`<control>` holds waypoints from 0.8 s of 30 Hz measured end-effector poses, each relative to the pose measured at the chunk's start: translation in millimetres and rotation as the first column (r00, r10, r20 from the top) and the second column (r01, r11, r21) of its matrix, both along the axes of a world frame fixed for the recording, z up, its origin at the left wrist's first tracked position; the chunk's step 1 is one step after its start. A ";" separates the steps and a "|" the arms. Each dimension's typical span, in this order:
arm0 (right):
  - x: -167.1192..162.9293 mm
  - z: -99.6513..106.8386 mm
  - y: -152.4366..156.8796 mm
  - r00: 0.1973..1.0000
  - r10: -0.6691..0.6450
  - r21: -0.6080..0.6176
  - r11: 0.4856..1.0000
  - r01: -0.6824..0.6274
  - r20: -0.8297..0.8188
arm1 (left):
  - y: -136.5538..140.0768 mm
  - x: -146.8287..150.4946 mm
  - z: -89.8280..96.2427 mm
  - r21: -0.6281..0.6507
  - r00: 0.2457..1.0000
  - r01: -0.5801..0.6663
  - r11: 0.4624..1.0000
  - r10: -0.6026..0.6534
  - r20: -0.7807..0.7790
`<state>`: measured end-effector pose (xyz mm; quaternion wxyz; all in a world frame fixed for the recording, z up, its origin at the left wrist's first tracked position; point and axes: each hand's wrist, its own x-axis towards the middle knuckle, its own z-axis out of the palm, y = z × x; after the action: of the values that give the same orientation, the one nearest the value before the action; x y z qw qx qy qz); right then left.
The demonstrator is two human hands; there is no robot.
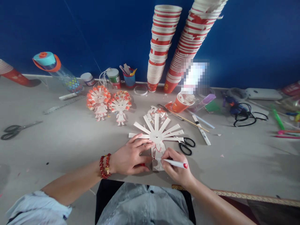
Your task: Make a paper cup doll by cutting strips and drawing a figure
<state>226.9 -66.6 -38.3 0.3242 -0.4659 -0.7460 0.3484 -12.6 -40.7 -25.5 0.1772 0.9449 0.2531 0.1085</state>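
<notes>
Grey table [67, 150]: cutout [156, 139]; left hand [130, 157] at its eight o'clock, spread, touching; right hand [176, 167] at five, pinching pen [174, 163].

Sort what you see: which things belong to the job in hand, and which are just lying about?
In the job: red-ended marker in right hand; paper cutout touched by left hand.
Apparently lying about: water bottle; ruler; leftmost scissors.

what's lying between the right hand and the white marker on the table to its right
In the head view, black scissors handles lie between the right hand and that white marker.
</notes>
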 end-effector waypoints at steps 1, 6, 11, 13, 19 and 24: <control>-0.1 0.3 0.2 1.000 0.001 0.001 1.000 -0.001 0.002 | 0.0 0.0 0.0 0.002 1.000 -0.001 1.000 0.001 0.008; -0.7 1.1 0.9 1.000 0.005 0.012 1.000 -0.006 0.018 | 0.3 -0.2 -0.1 0.006 1.000 0.003 1.000 -0.003 0.023; -1.2 2.0 2.2 1.000 0.017 0.023 1.000 -0.018 0.019 | 0.5 -0.2 -1.1 0.006 1.000 0.007 1.000 -0.007 0.010; -1.3 2.2 2.4 1.000 0.024 0.021 1.000 -0.024 0.018 | 0.4 -0.2 -1.2 0.008 1.000 0.006 1.000 -0.006 0.013; -1.6 2.6 1.6 0.999 0.038 0.019 0.999 -0.038 0.010 | 0.8 0.1 -0.3 0.023 0.999 0.004 1.000 -0.005 0.048; -1.7 3.4 1.4 0.999 0.044 0.016 0.999 -0.044 0.000 | 0.8 0.3 -0.6 0.017 1.000 0.006 1.000 -0.006 0.018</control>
<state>225.3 -65.2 -35.0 0.3205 -0.4466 -0.7587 0.3495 -12.3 -39.9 -26.1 0.1718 0.9461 0.2476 0.1187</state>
